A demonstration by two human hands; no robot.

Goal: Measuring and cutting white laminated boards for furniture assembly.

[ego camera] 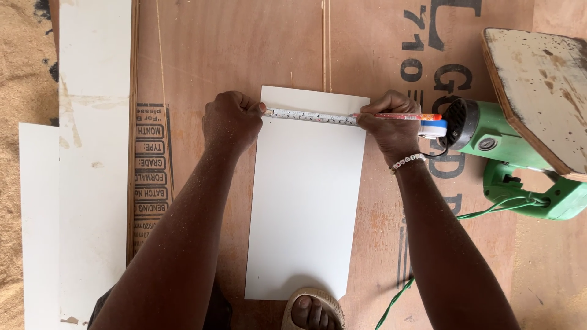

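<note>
A white rectangular board [306, 201] lies on a brown plywood sheet [244, 49]. A tape measure blade [312, 116] stretches across the board near its far edge. My left hand [231, 121] pinches the blade's end at the board's left edge. At the board's right edge my right hand [391, 125] presses the blade down and holds a red pencil [409, 115]. The blue and white tape case [433, 128] sits just right of that hand. A foot in a sandal [313, 308] rests on the board's near edge.
A green power saw [507, 153] with a green cord [489, 211] lies at the right, partly under a worn white board [538, 85]. White panels [92, 183] lie at the left beside sawdust [21, 61].
</note>
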